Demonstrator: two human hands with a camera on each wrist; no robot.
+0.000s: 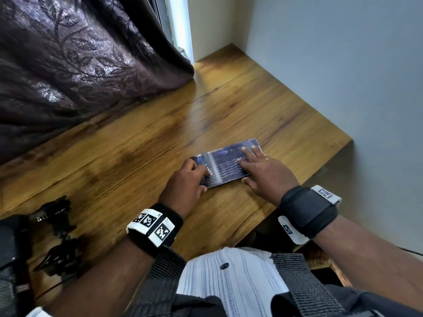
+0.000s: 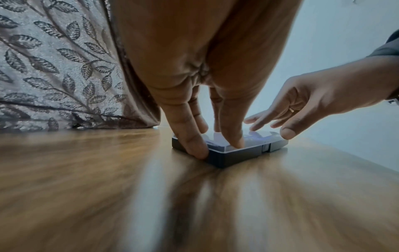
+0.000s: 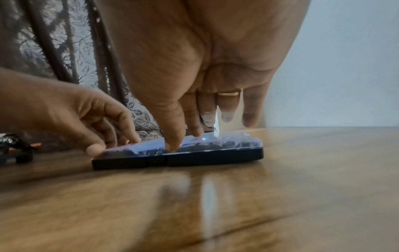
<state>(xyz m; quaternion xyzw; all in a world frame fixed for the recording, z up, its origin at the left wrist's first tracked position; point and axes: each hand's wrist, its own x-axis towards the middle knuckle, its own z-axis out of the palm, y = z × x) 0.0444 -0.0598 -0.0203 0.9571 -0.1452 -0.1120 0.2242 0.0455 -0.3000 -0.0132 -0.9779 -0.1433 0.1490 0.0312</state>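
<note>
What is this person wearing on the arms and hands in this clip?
Both forearms are bare, with no sleeves reaching them. The left wrist band is black with white tiles carrying black square-coded markers. The right wrist band is a wide black strap with white marker tabs at each end. The right hand has a thin gold-coloured ring on one finger.

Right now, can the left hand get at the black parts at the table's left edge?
Probably yes: the left hand only touches the case with its fingertips, and bare table lies between it and the black parts beside that forearm.
</note>
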